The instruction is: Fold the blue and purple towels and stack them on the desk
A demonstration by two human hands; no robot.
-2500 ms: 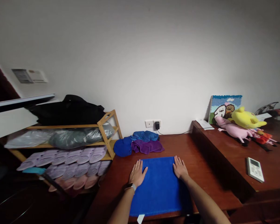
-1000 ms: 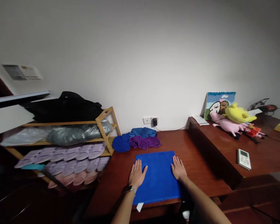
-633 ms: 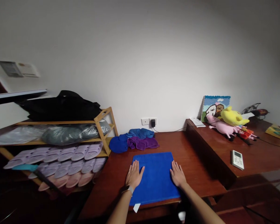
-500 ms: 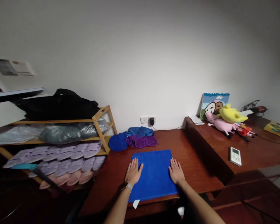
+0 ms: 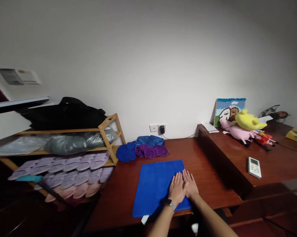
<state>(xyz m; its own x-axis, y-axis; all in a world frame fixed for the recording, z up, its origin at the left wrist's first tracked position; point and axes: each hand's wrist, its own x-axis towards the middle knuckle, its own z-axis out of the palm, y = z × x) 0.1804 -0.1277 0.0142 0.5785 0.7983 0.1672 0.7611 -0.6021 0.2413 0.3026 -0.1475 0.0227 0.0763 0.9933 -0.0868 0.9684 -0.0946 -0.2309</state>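
A blue towel (image 5: pixel 152 182) lies spread flat on the brown wooden table (image 5: pixel 121 187), with a white tag (image 5: pixel 145 219) at its near left corner. My left hand (image 5: pixel 177 188) rests palm down on the right part of the towel, fingers stretched out, a watch on the wrist. Right beside it, at the towel's right edge, my right hand (image 5: pixel 190 185) also lies flat with its fingers extended. The two hands touch or nearly touch at the thumbs. Neither one grips anything.
Behind the towel sit crumpled blue and purple cloths (image 5: pixel 152 150). A plug (image 5: pixel 162 129) with a cable is in the wall socket. To the right, a higher desk holds plush toys (image 5: pixel 249 121) and a white remote control (image 5: pixel 254 167). A slipper rack (image 5: pixel 106 131) stands left.
My left hand has moved right across the towel, from its left edge to beside my right hand. My right hand stays near the right edge. The view has shifted slightly.
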